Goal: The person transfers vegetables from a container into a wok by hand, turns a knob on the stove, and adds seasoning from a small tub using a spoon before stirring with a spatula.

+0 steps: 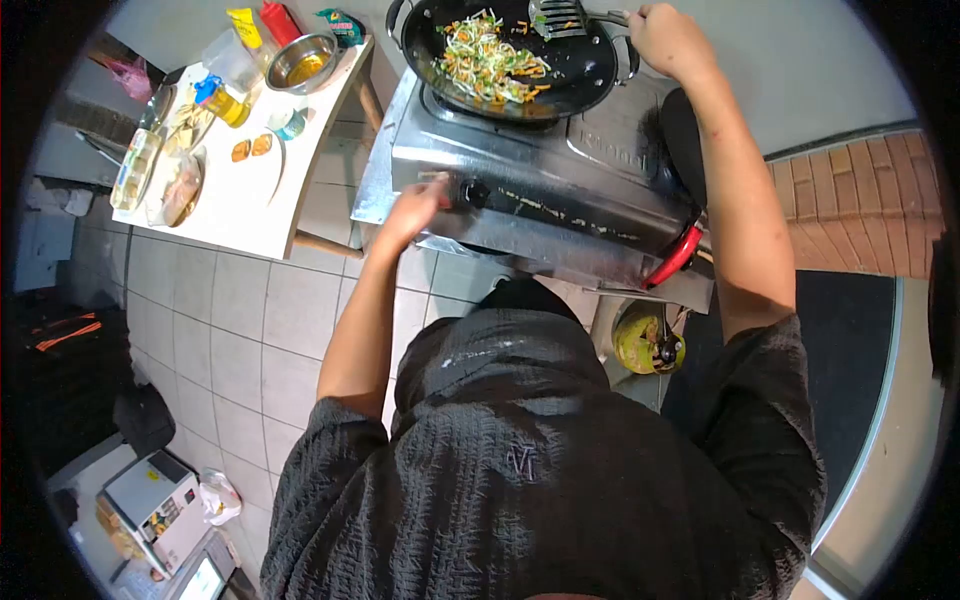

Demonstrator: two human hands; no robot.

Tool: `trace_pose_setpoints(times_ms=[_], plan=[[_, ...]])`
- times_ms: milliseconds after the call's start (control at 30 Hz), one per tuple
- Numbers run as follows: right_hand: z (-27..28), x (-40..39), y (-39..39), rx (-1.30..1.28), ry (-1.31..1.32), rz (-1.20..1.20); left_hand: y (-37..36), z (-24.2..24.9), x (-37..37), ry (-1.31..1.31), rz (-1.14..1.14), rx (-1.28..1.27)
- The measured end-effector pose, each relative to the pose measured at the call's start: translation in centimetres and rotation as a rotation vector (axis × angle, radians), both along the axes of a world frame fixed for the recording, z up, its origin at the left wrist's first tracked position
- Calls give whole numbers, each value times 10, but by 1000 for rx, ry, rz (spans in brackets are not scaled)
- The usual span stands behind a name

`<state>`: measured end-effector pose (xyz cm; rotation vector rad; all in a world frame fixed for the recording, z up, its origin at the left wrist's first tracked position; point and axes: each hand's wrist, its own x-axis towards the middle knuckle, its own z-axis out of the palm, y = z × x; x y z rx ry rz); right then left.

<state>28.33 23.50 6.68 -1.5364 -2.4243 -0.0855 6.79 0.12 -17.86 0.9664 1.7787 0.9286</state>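
Note:
My right hand (672, 42) is closed on the handle of a slotted spatula (563, 18), whose metal head is over the right side of a black wok (590, 75). In the wok lies a mix of shredded vegetables (490, 62), pale strands with orange and green bits, mostly to the left. The wok sits on a metal gas stove (540, 170). My left hand (412, 212) is at the stove's front panel, just left of a black control knob (474, 193). Its fingers are smeared by motion, so whether they grip anything cannot be made out.
A white table (225, 210) on the left holds a steel bowl (302, 64), a yellow-filled bottle (222, 100) and a plate (268, 190) with two browned pieces. A red-handled pan (680, 255) hangs at the stove's right front. Below it stands a pot of yellow liquid (630, 345).

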Motion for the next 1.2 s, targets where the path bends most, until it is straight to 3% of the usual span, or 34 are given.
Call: trace_pose_setpoints(times_ms=[167,233,367,433,500,667,700,767,900,967,1067,1133,1167,1200], plan=[[14,-39,42,-95,-187,28,10,84,-69,287,298,13],[1,-49,71,-2,-332,161,31,134,-79,330,335,68],[-8,-68,87,65,-261,433,90,152,-119,367,347,200],[-8,-65,70,54,-224,697,111,159,-127,416,334,172],[0,-53,48,36,-168,750,125,162,-130,466,271,207],[27,-64,11,7,-197,399,156,143,-142,476,97,234],[21,-65,7,-29,-88,464,159,150,-142,451,49,211],[5,-66,-1,-72,-114,529,164,145,-148,378,-3,245],[3,-73,-3,47,-337,261,168,152,-153,391,-92,266],[28,-74,2,-5,-428,60,172,150,-155,371,-121,257],[29,-63,27,31,-420,-48,172,156,-155,361,-138,227],[18,-61,41,-280,-509,-181,174,156,-157,350,-147,224],[7,-59,39,-280,-505,-185,175,155,-157,337,-143,219],[-9,-56,36,-378,-339,-124,174,154,-157,323,-135,214]])
